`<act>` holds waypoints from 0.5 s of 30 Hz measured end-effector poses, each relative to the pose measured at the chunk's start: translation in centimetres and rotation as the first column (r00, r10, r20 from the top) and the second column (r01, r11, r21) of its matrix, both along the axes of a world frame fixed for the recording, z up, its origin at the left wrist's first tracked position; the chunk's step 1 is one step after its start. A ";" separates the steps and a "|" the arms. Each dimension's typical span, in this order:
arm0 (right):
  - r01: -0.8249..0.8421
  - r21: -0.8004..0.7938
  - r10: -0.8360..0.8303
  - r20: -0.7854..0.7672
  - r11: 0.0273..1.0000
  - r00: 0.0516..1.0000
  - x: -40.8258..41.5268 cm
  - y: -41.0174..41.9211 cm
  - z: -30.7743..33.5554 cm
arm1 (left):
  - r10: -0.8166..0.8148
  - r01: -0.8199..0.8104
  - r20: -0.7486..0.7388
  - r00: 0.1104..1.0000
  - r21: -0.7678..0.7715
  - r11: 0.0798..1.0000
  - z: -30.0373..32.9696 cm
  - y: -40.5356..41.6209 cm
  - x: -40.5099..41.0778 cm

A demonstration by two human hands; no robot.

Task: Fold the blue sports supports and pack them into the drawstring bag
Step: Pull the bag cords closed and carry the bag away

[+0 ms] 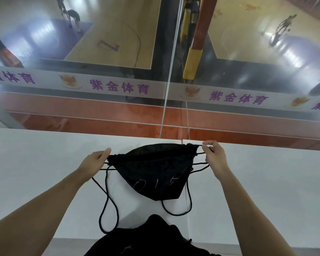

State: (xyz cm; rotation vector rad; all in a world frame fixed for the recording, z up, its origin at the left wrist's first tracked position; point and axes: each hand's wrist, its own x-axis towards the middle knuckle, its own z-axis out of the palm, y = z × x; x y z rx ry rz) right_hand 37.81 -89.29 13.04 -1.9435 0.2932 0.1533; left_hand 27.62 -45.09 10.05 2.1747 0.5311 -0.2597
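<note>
The plain white desk (44, 182) lies bare to either side of the black fabric drawstring bag (155, 172), whose black cord loops (107, 209) trail toward the near edge, while a glass pane (118, 108) closes off the far side.

1. Drawstring bag (155, 170): mouth gathered tight; contents cannot be determined, and no blue supports can be made out.
2. Left hand (94, 160): fingertips curl behind the bag's corner; exact grip on the cord (107, 206) hidden.
3. Right hand (214, 157): fingers closed around cords; how many strands are held cannot be told.
4. Both forearms cut off by the lower frame edges.
5. Dark garment (151, 239) at bottom: cropped by the frame; nature unclear.
6. Figures (283, 28) on the courts beyond the glass: blurred, too small for detail.
</note>
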 end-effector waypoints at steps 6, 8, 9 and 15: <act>-0.013 -0.073 0.011 -0.039 0.997 0.999 0.0 -1.4 -0.6 | -0.238 0.231 -0.047 0.970 -0.114 0.966 -1.5 1.5 -1.2; -0.127 -0.054 0.120 -0.110 0.990 0.987 -0.4 -0.8 -0.4 | -0.296 0.289 -0.094 0.951 -0.077 0.954 -1.9 1.2 -0.8; -0.190 -0.051 0.181 -0.136 0.981 0.974 -0.6 -0.3 -0.1 | -0.299 0.294 -0.092 0.950 -0.061 0.954 -1.8 0.9 -0.5; -0.469 -0.079 0.445 -0.212 0.880 0.870 -1.2 1.1 0.9 | -0.242 0.242 -0.016 0.970 -0.002 0.970 -0.5 -1.1 1.4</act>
